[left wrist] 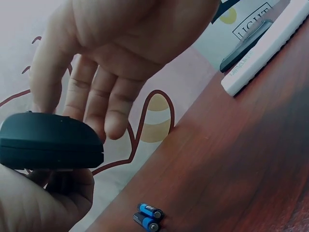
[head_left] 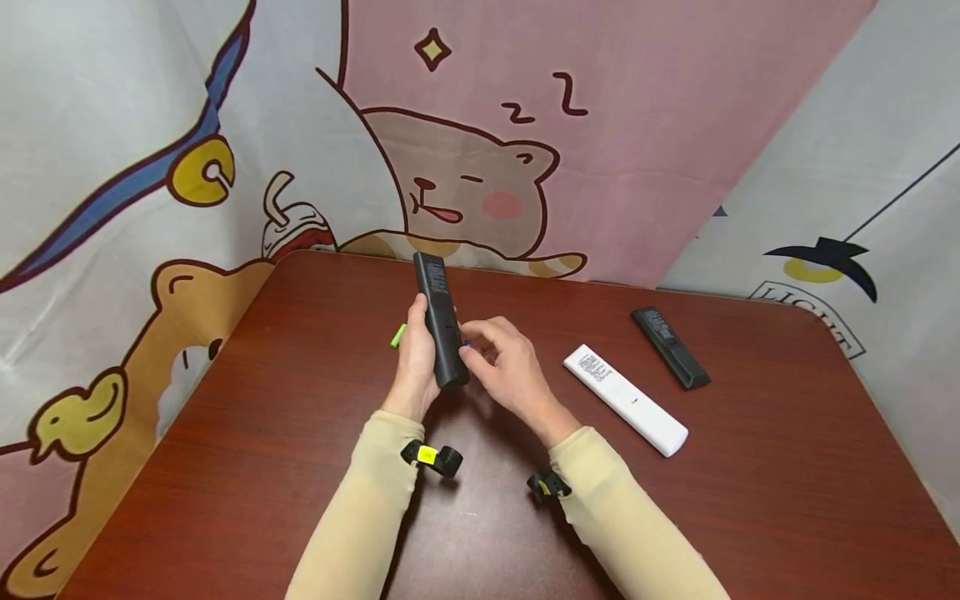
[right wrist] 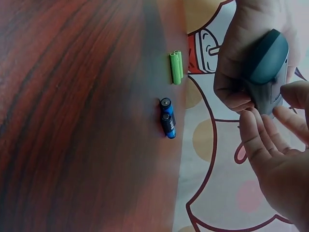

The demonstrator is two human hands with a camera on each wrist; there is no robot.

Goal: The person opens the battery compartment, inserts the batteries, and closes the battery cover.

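Note:
A black remote control (head_left: 441, 321), its labelled back facing up, is tilted over the table in my left hand (head_left: 417, 354), which grips it along its left side. At the remote's right edge, my right hand (head_left: 507, 364) touches it with its fingertips, the fingers fairly straight. In the right wrist view the thumb and fingers of that right hand (right wrist: 282, 159) reach the near end of the remote (right wrist: 265, 60). Two blue-and-black batteries (right wrist: 167, 118) lie on the table beneath the hands, mostly hidden in the head view. Beyond them lie two green batteries (right wrist: 175, 67).
To the right, a white remote control (head_left: 626, 400) lies face down on the brown table (head_left: 247, 467). Another black remote control (head_left: 670, 347) rests behind it, also with its label up. A cartoon-print cloth (head_left: 615, 183) hangs along the table's back edge.

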